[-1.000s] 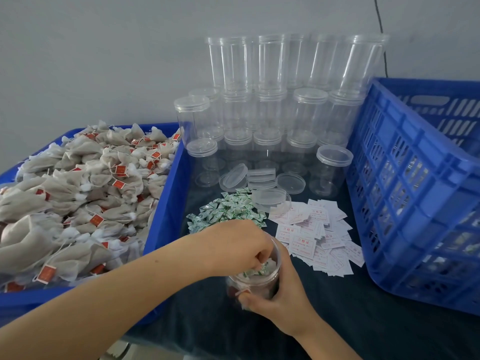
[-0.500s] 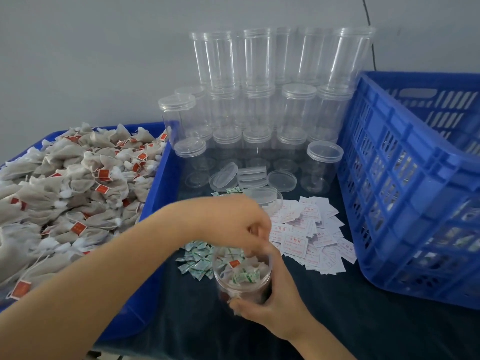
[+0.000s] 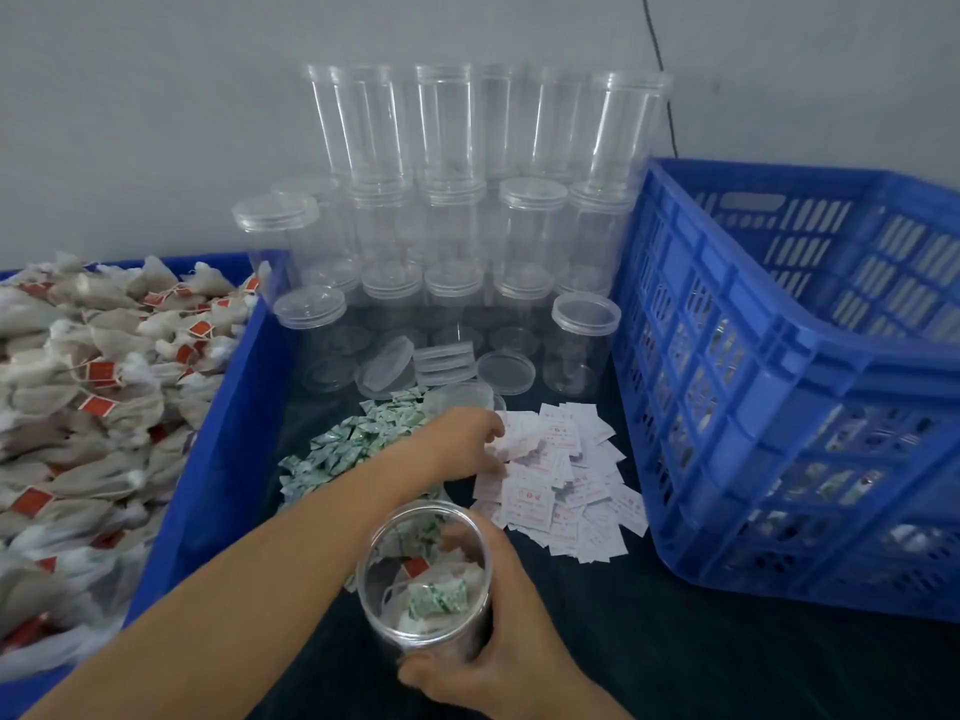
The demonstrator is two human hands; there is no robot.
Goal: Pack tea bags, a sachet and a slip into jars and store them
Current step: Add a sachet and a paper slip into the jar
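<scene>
The left hand [image 3: 470, 439] has left the jar [image 3: 426, 579] and now touches the slips [image 3: 550, 459], fingers loose. The right hand [image 3: 498, 652] still holds the jar.

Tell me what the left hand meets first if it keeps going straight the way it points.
Most likely the pile of paper slips: the left hand reaches rightward, its fingertips already at the pile's near edge. Whether they touch it is unclear from this view.
</scene>
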